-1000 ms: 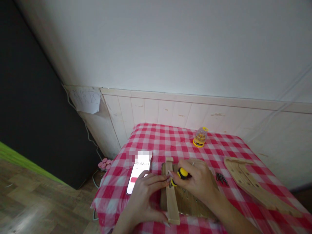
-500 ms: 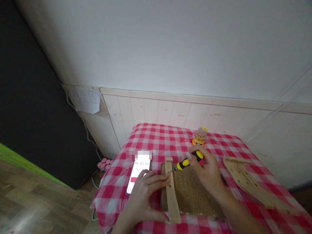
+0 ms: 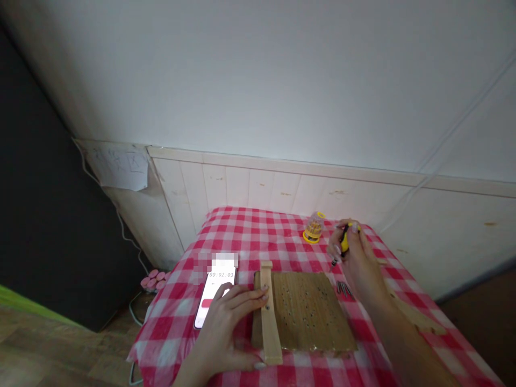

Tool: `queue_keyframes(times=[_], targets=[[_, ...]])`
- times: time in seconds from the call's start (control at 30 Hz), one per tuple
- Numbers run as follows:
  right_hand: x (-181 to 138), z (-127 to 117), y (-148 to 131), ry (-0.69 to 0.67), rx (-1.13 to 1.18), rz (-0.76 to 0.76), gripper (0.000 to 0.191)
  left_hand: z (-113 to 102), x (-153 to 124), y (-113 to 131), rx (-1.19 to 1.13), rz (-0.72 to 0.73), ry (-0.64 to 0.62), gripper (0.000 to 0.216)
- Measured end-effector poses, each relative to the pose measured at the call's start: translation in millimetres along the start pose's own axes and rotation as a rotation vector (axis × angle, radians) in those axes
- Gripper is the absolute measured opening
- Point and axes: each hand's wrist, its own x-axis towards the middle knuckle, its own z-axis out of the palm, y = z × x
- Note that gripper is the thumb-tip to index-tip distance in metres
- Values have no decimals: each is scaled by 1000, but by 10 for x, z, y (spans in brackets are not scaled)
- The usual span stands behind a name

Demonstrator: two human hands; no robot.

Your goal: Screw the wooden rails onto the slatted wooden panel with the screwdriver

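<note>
My left hand [image 3: 228, 328] lies on the tablecloth with its fingertips over a pale wooden strip [image 3: 266, 317], holding the strip down along the left edge of a square wooden board [image 3: 308, 312] drilled with many small holes. Beneath those fingers' side sits a phone [image 3: 213, 293] showing a timer. My right hand [image 3: 357, 258] is raised beyond the board's far right corner, gripping a yellow-and-black screwdriver [image 3: 344, 242] with its tip pointing down. A small heap of dark screws [image 3: 343, 288] lies just below that hand.
A red-and-white gingham tablecloth [image 3: 250, 236] covers the table, backed by white wood panelling. A round yellow bit holder [image 3: 313, 228] stands at the back. A shaped wooden piece [image 3: 415, 317] lies mostly hidden behind my right forearm. Pink objects [image 3: 153, 280] sit below the table's left side.
My right hand has lifted the screwdriver away from the strip and moved back and right, uncovering the board. My left hand stays on the strip. The whole view has shifted slightly.
</note>
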Motion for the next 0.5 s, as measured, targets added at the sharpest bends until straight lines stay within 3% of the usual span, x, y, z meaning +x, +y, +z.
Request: queue_keyframes(times=[0.13,0.27,0.5], targets=[[-58,-462,32,-96,-406,128,38,3,10,14,1,6,3,88],[-130,-836,168,-312,-1102,128,24,2,27,26,2,-7,0,86],[-306,-950,377,-328,-1396,149,16,7,31,37,-11,-14,-5,85]])
